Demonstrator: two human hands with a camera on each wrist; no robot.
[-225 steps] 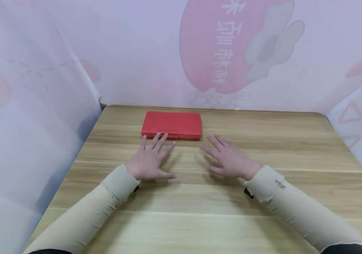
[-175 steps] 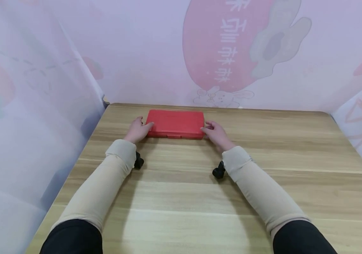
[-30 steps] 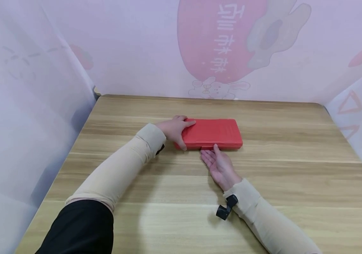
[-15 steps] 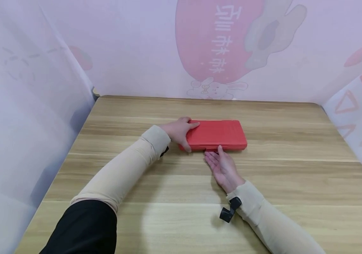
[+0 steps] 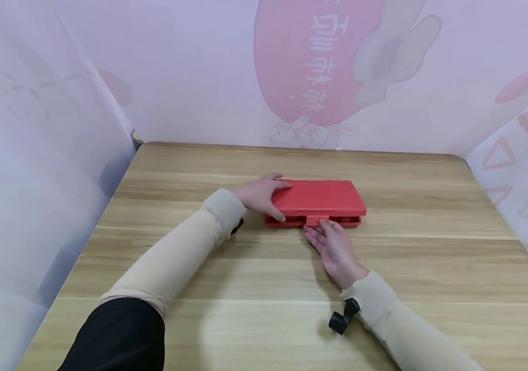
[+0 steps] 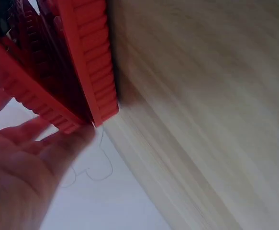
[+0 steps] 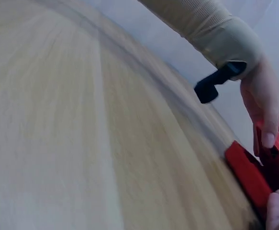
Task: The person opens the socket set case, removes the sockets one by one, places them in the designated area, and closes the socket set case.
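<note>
Gripping the left end of a red case [image 5: 324, 198], a person's left hand [image 5: 261, 196] is curling its thumb and fingers about the lid [image 6: 31, 96], while the right hand [image 5: 335, 250], palm turned up, is pinching the latch tab [image 5: 317, 220] at the front. The case is resting on a wood-grain table [image 5: 264, 314], its smooth-topped lid standing slightly apart from the base [image 6: 94, 62]. Ribbed sides are showing in the left wrist view, the wedge-shaped gap between them narrowing toward the back. Deep shadow is making the dark contents [image 6: 36, 50] hard to identify. In the right wrist view, the frame's edge is cutting off the case and most of the right hand.
</note>
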